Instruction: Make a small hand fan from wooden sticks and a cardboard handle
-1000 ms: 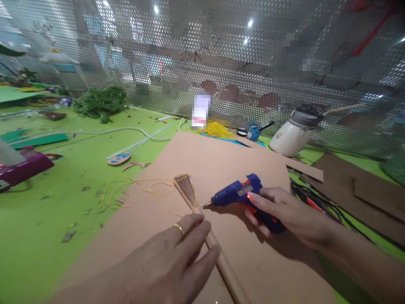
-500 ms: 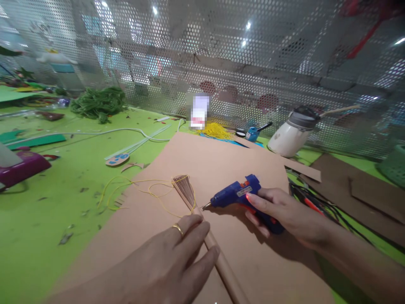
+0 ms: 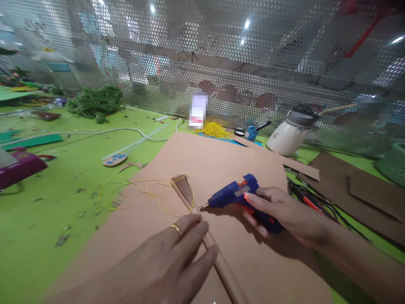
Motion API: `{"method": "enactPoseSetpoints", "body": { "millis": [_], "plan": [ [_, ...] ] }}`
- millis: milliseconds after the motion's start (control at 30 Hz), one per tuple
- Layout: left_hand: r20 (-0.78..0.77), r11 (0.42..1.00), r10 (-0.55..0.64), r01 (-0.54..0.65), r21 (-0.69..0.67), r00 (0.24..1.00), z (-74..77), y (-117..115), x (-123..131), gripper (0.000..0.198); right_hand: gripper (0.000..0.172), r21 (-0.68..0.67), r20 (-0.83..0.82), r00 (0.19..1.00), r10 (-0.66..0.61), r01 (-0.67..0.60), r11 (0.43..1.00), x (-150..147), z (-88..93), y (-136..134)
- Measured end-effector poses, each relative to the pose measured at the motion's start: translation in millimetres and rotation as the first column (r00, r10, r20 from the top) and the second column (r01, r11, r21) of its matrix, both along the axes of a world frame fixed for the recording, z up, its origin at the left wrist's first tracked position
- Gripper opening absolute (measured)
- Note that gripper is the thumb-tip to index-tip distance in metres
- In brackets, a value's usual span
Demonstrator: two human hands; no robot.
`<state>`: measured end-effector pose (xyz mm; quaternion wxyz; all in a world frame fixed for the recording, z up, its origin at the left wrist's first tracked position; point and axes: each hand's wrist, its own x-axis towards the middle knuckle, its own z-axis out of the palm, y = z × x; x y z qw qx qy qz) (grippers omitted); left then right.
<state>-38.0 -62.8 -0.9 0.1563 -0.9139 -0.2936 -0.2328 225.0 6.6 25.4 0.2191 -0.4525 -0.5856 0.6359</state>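
Observation:
My right hand (image 3: pixel 278 211) is wrapped round a blue hot glue gun (image 3: pixel 234 194), and a red light glows beside the thumb. The gun's metal nozzle touches or nearly touches the upper end of a rolled brown paper tube (image 3: pixel 223 268). With a gold ring on one finger, my left hand (image 3: pixel 180 253) grips the tube just below that point and steadies it on the sheet. A fan of thin brown strips (image 3: pixel 183 188) spreads from the tube's top. Yellow thread (image 3: pixel 155 196) loops round the fan and trails left. The left thumb and the tube's underside are partly hidden.
Under everything lies a large tan paper sheet (image 3: pixel 215 158) on a green table (image 3: pixel 31 236). Behind it are a phone (image 3: pixel 198 110), yellow string (image 3: pixel 215 130), a blue paint jar (image 3: pixel 251 133) and a white jar (image 3: pixel 289 135). Black cables (image 3: pixel 319 211) run at right; green yarn (image 3: pixel 95 101) is heaped at left.
The view has shifted slightly, so everything sits a little further left. Both hands, the glue gun and the tube hold nearly the same positions relative to each other.

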Motion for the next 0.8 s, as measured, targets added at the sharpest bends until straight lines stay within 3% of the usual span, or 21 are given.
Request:
{"method": "enactPoseSetpoints", "body": {
  "millis": [300,567,800],
  "plan": [
    [-0.001,1.000,0.010,-0.010,0.007,1.000,-0.1,3,1,0.028,0.052,-0.068,-0.029,1.000,-0.003,0.001,0.998,2,-0.5,1],
    [0.029,1.000,0.020,-0.020,-0.010,0.999,-2.2,0,0,0.026,0.046,-0.214,-0.055,0.996,-0.065,0.052,0.975,13,0.7,-10],
    [-0.084,0.998,-0.059,0.060,0.005,0.995,-4.3,8,-3,0.029,0.048,-0.170,-0.087,0.995,-0.046,0.030,0.985,3,-0.6,-1]
  ]
}}
